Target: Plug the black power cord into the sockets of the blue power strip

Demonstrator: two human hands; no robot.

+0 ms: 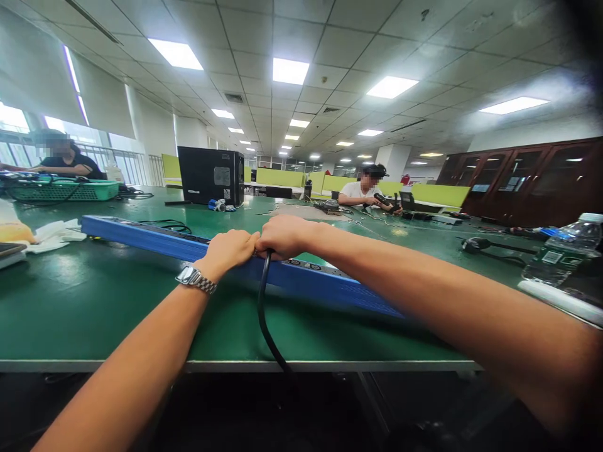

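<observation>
A long blue power strip (pixel 146 240) lies across the green table, running from the left toward the lower right, with black sockets along its top. My right hand (pixel 285 236) is closed at the middle of the strip around the end of a thick black cable (pixel 264 307); the cable's plug is hidden by the fingers. From there the cable hangs down over the table's front edge. Against it, on the left, my left hand (pixel 230 250) rests on the strip with bent fingers, its fingertips touching the right hand. What those fingertips press on is hidden.
Behind the strip stands a black computer case (pixel 210 176) with blue-and-white gloves (pixel 221 205) beside it. A green basket (pixel 78 190) and white tissues (pixel 56 236) are at left. At right are a plastic bottle (pixel 563 251) and black cables. Two people sit across the table.
</observation>
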